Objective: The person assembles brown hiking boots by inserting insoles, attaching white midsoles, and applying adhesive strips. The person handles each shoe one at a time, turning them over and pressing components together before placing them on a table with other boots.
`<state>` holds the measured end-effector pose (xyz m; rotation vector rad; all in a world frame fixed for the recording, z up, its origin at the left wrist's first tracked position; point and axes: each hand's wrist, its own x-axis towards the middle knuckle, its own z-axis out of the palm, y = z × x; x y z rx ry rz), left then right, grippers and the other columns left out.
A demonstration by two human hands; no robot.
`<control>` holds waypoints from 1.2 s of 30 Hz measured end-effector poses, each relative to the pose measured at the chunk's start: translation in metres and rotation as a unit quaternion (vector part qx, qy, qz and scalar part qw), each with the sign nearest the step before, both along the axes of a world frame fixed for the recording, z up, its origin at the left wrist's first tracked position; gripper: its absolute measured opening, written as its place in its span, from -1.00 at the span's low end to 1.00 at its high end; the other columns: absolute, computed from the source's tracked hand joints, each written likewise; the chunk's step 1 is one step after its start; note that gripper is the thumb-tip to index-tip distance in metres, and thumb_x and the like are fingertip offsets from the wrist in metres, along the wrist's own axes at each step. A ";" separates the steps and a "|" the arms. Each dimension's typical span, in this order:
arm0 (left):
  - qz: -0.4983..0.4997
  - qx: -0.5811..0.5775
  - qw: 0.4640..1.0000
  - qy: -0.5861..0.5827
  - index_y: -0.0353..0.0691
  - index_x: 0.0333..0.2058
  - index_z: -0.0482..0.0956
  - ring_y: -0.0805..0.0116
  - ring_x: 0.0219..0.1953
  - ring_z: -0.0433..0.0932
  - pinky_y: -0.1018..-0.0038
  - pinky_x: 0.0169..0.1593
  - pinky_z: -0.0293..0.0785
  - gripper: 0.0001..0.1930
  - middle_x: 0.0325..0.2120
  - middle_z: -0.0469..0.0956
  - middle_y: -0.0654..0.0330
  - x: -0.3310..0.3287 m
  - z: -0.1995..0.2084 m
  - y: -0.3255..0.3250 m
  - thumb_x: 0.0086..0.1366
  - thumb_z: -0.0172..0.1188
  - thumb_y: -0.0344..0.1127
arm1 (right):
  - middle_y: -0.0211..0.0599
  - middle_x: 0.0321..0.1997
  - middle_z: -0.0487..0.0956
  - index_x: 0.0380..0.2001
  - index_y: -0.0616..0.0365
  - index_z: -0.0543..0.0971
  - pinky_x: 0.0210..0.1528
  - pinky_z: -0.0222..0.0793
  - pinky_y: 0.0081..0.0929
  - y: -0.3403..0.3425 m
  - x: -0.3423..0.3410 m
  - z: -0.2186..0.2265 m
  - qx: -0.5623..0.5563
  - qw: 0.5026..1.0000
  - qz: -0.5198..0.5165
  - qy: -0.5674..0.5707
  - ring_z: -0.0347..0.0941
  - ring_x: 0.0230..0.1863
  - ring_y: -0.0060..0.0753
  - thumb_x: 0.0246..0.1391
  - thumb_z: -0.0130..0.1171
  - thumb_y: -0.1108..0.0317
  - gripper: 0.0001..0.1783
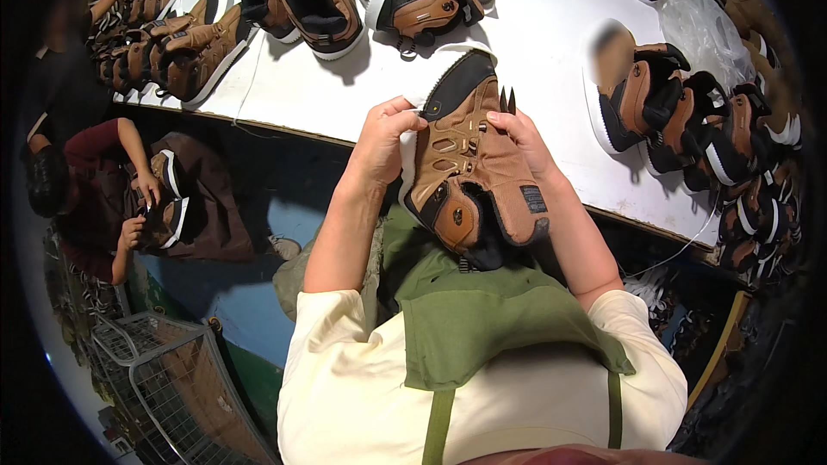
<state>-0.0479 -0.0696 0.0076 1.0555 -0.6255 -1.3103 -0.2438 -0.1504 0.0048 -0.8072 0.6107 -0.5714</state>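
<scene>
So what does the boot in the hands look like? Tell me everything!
The boot is tan-brown with black trim at the collar and a white sole along its left edge. It looks like leather with fabric panels, has cut-out loops down the front and a small dark label on the side flap. It has no laces and hangs open. It is held up over the green apron at the white table's edge. The left hand grips the sole side; the right hand pinches the other side, with two dark pointed tips beside its fingers.

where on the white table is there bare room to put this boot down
Bare white table lies just past the held boot, between the dark-tongued boots at the far edge and the row on the right. A smaller patch sits ahead of the left hand. The far-left pile and right edge are crowded.
</scene>
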 end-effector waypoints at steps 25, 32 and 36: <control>0.000 0.011 0.994 0.109 -0.35 -0.15 0.51 0.43 -0.26 0.56 0.50 -0.11 0.49 -0.73 -0.26 0.59 0.17 -0.006 -0.021 0.010 0.19 0.26 -0.40 | -0.19 -0.14 0.51 -0.04 0.30 0.39 -0.09 0.51 -0.42 -0.003 0.003 0.000 0.030 0.999 0.012 0.009 0.52 -0.15 -0.38 0.09 0.14 0.23 -0.56; -0.003 -0.027 0.981 0.191 -0.34 -0.13 0.49 0.39 -0.22 0.57 0.46 -0.10 0.52 -0.77 -0.24 0.59 0.14 -0.008 -0.030 0.009 0.28 0.15 -0.36 | -0.21 -0.15 0.52 -0.06 0.32 0.39 -0.11 0.50 -0.44 -0.015 0.007 -0.021 0.053 0.998 0.011 0.016 0.52 -0.18 -0.41 0.11 0.13 0.20 -0.56; 0.020 -0.027 0.962 0.270 -0.35 -0.10 0.50 0.35 -0.22 0.58 0.44 -0.07 0.51 -0.73 -0.21 0.59 0.12 -0.011 -0.025 0.011 0.33 0.10 -0.27 | -0.21 -0.17 0.53 -0.06 0.32 0.41 -0.13 0.48 -0.45 -0.018 0.011 -0.031 0.080 0.996 0.024 0.017 0.53 -0.20 -0.42 0.12 0.10 0.17 -0.55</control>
